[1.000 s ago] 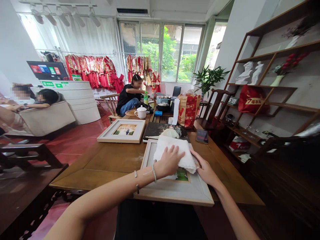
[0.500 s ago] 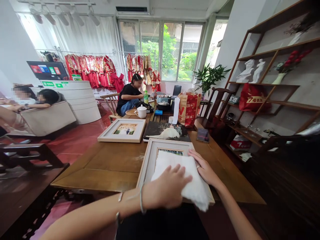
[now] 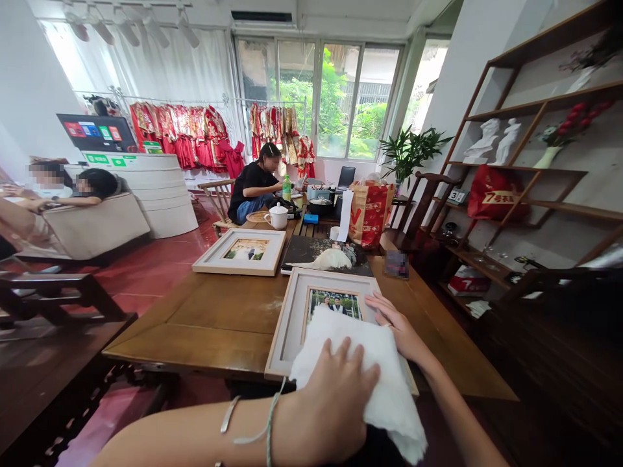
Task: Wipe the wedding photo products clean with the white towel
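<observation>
A framed photo (image 3: 283, 337) with a pale wooden frame lies on the near end of the table. My left hand (image 3: 335, 392) presses down on a white cloth (image 3: 389, 389), fingers spread over it. The cloth covers the lower part of the frame and hangs past its near edge. My right hand (image 3: 396, 327), with a ring on it, rests along the frame's right side; its fingers are stretched out flat. Two people show in the uncovered top of the photo. Under my left palm, the cloth is hidden.
A second framed photo (image 3: 238, 253) lies farther back, beside a dark album-like board (image 3: 321, 254). Behind them stand a white lidded cup (image 3: 278, 217), a red paper bag (image 3: 370, 214) and a green-labelled bottle (image 3: 286, 188). A person (image 3: 256, 185) sits at the far end. Wooden shelves (image 3: 516, 170) stand at right.
My left hand and the cloth have slid down toward me, uncovering more of the photo. The right hand stays at the frame's side.
</observation>
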